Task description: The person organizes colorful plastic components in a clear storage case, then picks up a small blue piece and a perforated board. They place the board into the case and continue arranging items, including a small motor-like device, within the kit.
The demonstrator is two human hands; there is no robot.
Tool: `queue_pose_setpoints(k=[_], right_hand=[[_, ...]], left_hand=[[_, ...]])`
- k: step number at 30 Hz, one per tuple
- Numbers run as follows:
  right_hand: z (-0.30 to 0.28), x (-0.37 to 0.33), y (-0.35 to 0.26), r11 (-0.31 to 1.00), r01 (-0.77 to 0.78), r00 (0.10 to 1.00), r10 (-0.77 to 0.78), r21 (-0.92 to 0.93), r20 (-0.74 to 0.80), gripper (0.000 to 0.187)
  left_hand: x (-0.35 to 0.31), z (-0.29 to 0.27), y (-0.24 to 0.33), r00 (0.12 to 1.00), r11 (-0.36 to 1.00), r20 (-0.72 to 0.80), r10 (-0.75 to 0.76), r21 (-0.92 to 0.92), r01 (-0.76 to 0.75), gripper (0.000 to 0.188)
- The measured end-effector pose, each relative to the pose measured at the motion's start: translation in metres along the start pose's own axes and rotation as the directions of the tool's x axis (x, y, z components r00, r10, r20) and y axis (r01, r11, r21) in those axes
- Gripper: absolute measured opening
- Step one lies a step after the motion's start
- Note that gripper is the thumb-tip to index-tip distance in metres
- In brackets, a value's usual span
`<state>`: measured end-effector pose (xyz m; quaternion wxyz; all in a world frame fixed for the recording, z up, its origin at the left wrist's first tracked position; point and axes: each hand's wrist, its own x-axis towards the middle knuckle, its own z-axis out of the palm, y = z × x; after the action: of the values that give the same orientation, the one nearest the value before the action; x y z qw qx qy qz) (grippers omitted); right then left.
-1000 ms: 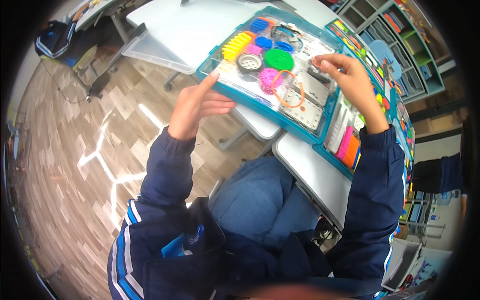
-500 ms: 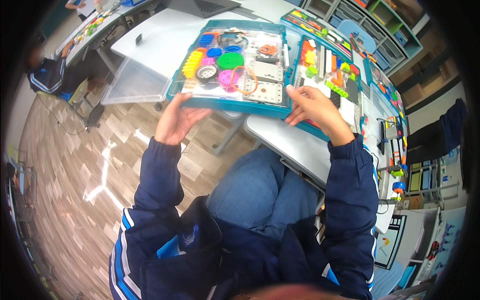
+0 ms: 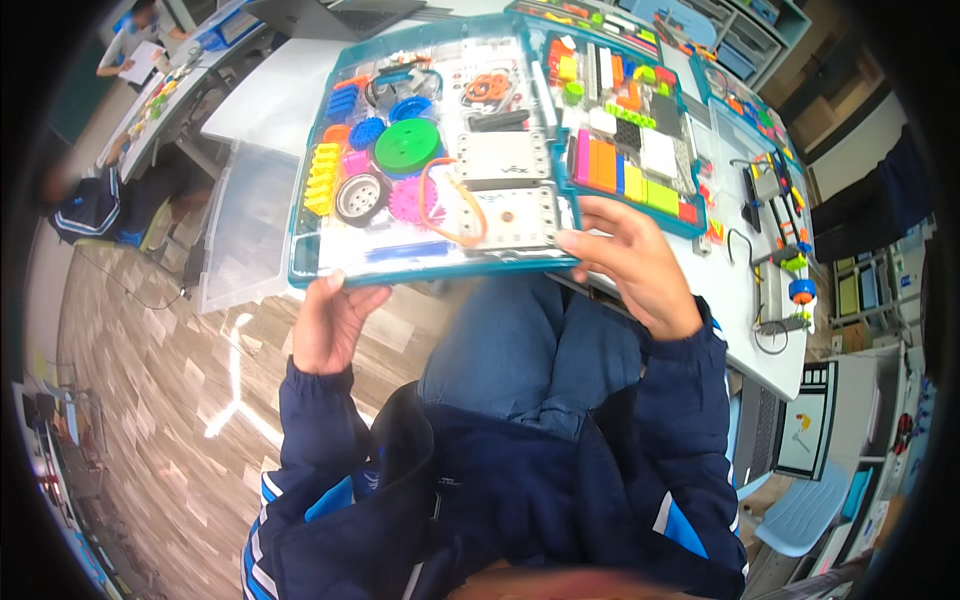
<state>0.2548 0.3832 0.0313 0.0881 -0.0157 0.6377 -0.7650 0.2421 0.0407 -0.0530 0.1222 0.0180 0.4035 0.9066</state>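
My left hand holds the near left corner of a teal-edged parts case, thumb on top of the rim. My right hand grips its near right corner, fingers curled at the side. Inside lie a green wheel, a grey-rimmed black tyre, a pink gear, yellow toothed pieces, an orange band and two pale grey rectangular modules. The case is raised above my lap, at the table's front edge. Its underside and my fingertips beneath it are hidden.
Right of the held case, a second teal case with colourful building pieces rests on the white table. A built model with cables stands farther right. A clear plastic lid juts out at left. A laptop sits behind; people are at the far left.
Both hands have brought the held case nearer to me and slightly left, and it now looks larger. More of the second case shows at its right.
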Motion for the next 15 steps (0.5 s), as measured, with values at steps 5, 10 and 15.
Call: queue_pose_setpoints(k=[5,10,15], right_hand=[[-0.018,-0.078,-0.002,0.999,0.028,0.977,-0.036,-0.041,-0.21,0.056],[-0.041,-0.146,0.012,0.996,0.082,0.935,-0.088,-0.033,-0.343,0.063],[-0.065,-0.191,0.029,0.993,0.051,0.904,-0.093,-0.109,-0.418,0.069]], left_hand=[[-0.033,0.042,-0.031,0.992,0.997,0.119,-0.04,-0.062,0.048,0.062],[-0.045,0.074,-0.061,0.958,0.981,0.214,-0.193,0.041,0.188,0.067],[-0.049,0.087,-0.088,0.894,0.945,0.327,-0.307,-0.009,0.328,0.062]])
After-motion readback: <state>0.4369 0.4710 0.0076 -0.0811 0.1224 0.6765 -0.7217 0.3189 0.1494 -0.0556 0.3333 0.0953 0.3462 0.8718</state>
